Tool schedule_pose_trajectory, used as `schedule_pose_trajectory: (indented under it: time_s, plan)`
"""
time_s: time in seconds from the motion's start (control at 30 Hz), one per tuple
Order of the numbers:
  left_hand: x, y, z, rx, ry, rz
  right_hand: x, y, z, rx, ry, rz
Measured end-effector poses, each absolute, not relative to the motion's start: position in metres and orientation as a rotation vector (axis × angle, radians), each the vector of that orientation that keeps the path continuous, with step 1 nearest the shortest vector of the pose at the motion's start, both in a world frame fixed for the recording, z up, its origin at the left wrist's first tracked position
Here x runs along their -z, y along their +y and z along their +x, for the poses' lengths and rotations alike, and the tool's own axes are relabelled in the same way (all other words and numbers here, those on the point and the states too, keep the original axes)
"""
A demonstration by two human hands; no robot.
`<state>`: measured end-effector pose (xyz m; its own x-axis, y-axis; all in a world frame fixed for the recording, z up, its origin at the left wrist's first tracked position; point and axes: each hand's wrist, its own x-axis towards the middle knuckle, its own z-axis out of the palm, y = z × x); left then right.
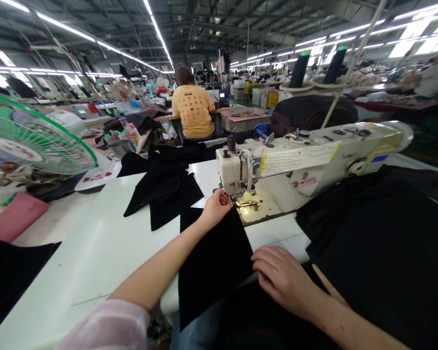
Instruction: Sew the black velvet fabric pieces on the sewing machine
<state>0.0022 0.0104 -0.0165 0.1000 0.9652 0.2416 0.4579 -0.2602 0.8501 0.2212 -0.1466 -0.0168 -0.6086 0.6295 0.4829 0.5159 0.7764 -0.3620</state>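
Note:
A black fabric piece [213, 257] lies over the front edge of the sewing table, its lower part hanging down. Its top end is close to the needle area of a white sewing machine [237, 167]. My left hand [218, 206] is closed in a pinch just left of the presser foot, above the top of this piece; what the fingertips hold is too small to tell. At the piece's right edge, my right hand [277, 270] has its fingers bent and pressed together on the cloth, thumb hidden. A lit metal needle plate [248, 203] shows right of my left hand.
More black fabric pieces [168, 189] lie left of the machine. A large black fabric pile [379, 248] covers the right side. On the left stand a green-rimmed fan [32, 136] and a pink cloth bundle [16, 216]. A person in a yellow shirt [193, 112] sits ahead.

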Motion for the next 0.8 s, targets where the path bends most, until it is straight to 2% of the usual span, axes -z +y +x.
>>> schedule_pose_trajectory:
  time_s: [0.8]
  plan:
    - [0.0104, 0.0120, 0.0031, -1.049, 1.556, 1.821, 0.0198, -0.1445, 0.2161, -0.218, -2.340, -0.889]
